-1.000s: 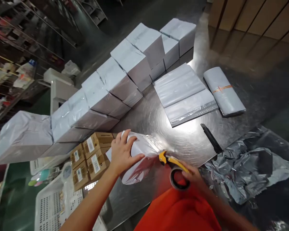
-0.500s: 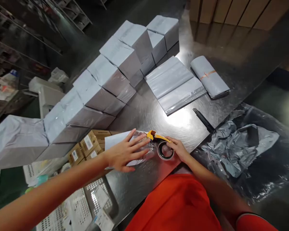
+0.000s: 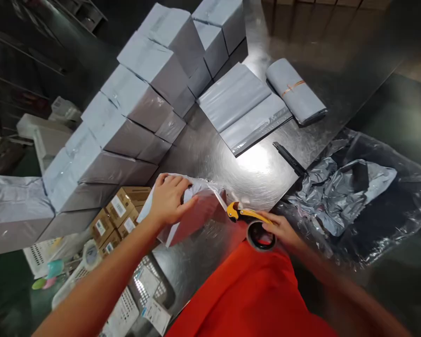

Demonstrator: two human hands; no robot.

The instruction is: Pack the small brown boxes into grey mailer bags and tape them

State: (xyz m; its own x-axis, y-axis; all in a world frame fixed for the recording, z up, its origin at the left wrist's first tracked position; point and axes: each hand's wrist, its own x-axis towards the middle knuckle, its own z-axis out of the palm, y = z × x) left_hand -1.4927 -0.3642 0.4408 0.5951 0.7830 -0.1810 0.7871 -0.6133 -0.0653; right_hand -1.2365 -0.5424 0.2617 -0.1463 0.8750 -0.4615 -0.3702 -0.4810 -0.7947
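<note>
My left hand [image 3: 170,199] is closed over the top of a wrapped package [image 3: 196,215], a box shape in pale grey plastic tilted on the metal table. My right hand [image 3: 282,231] grips a yellow tape dispenser [image 3: 233,211] by its handle, to the right of the package and close to my red shirt. Below that handle hangs the dispenser's tape roll [image 3: 251,238]. A strip of clear tape [image 3: 218,196] runs taut between the package's upper edge and the dispenser's head. The package's far side is hidden from me.
Stacked wrapped packages [image 3: 126,133] line the table's far left. Flat mailer bags [image 3: 245,105], a banded bag roll [image 3: 296,91] and a black box cutter [image 3: 289,159] lie beyond my hands. Brown cartons [image 3: 121,208] stand at left. Crumpled plastic [image 3: 337,196] lies past the right edge.
My left hand has gone from spread flat to curled over the package, which is now tipped up. The dispenser has moved down and right, drawing a strip of tape from the package.
</note>
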